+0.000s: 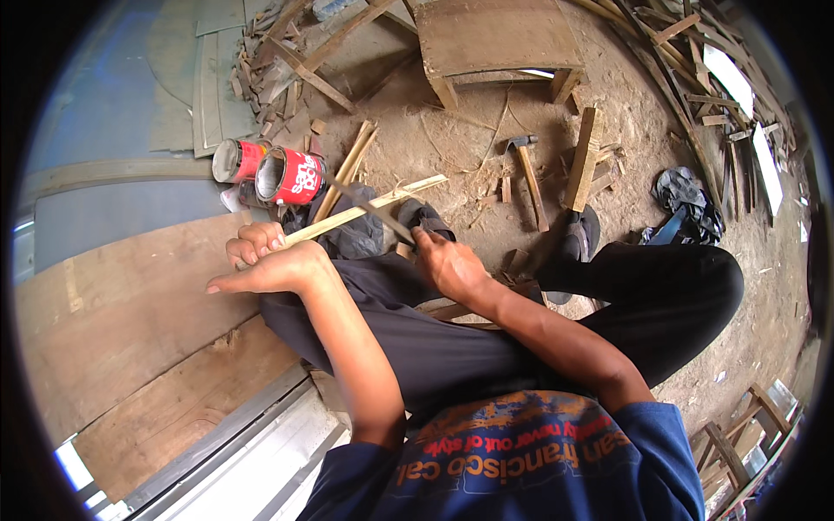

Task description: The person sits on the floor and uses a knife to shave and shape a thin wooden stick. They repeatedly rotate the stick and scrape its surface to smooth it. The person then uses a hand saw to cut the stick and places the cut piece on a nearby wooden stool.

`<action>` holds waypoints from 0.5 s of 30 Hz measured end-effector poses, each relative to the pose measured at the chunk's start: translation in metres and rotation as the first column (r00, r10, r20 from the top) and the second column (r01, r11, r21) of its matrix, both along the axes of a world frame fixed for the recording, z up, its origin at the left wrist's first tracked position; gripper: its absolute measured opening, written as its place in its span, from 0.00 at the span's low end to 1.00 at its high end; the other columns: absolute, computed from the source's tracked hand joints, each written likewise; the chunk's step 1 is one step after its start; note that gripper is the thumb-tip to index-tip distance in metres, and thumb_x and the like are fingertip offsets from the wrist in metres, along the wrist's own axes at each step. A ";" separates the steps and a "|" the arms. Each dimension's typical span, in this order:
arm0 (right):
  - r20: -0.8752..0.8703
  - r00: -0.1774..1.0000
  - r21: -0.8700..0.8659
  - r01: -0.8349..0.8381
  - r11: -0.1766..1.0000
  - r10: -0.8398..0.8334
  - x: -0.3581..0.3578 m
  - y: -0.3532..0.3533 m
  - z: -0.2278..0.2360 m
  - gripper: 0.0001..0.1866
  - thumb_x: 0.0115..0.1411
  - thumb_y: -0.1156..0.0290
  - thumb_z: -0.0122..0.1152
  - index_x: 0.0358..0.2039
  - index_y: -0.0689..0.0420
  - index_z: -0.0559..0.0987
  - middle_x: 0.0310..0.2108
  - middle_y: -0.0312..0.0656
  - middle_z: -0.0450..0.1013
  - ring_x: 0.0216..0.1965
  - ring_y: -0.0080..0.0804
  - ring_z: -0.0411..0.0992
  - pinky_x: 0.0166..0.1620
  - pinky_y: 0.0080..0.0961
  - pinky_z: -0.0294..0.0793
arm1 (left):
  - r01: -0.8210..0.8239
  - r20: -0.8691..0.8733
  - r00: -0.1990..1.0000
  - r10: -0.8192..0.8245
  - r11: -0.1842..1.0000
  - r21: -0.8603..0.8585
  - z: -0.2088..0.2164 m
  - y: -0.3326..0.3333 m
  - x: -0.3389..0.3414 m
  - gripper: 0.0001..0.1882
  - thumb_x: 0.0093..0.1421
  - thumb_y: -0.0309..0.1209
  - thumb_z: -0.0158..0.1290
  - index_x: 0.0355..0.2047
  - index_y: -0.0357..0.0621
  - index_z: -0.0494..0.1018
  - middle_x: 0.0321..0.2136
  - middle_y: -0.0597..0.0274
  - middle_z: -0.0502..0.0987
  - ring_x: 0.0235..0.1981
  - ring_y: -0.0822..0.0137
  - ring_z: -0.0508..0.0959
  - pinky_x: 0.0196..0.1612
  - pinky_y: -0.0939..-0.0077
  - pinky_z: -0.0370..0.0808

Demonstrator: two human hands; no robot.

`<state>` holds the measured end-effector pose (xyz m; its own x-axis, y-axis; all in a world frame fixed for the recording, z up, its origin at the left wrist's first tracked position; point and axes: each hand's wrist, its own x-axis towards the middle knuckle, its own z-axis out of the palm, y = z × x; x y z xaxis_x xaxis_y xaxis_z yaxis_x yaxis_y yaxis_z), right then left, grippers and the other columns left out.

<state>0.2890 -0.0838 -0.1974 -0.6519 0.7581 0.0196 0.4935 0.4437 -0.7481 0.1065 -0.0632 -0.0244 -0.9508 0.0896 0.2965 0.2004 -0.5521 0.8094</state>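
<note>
A pale, narrow wood strip [320, 228] slants up and to the right from my left hand [274, 265], whose fingers are curled around its near end. My right hand [452, 267] is closed on a knife with a long, dark blade [394, 226]. That blade crosses the strip about midway, pointing up and left; whether its edge bites into the wood is hard to tell. Thin curled shavings show on the strip beyond the blade. Both hands are above my dark-trousered left leg [373, 286]. The knife's handle is hidden inside my right hand.
Two red cans [300, 178] stand left, beside several upright wood strips [347, 169] and a black plastic bag [360, 233]. Ahead lie a hammer [528, 182] and a wood block [584, 156]. A low wooden stool [495, 39] is farther off. Scrap wood [678, 69] is heaped right.
</note>
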 end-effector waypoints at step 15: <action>0.263 0.949 -0.352 -0.073 0.933 0.173 0.008 0.037 0.021 0.17 0.62 0.73 0.44 0.50 0.65 0.70 0.38 0.64 0.75 0.34 0.52 0.77 0.34 0.49 0.77 | -0.002 0.011 1.000 0.002 1.000 0.008 -0.002 -0.006 -0.002 0.34 0.65 0.65 0.26 0.14 0.54 0.47 0.10 0.73 0.48 0.14 0.77 0.46 0.18 0.81 0.43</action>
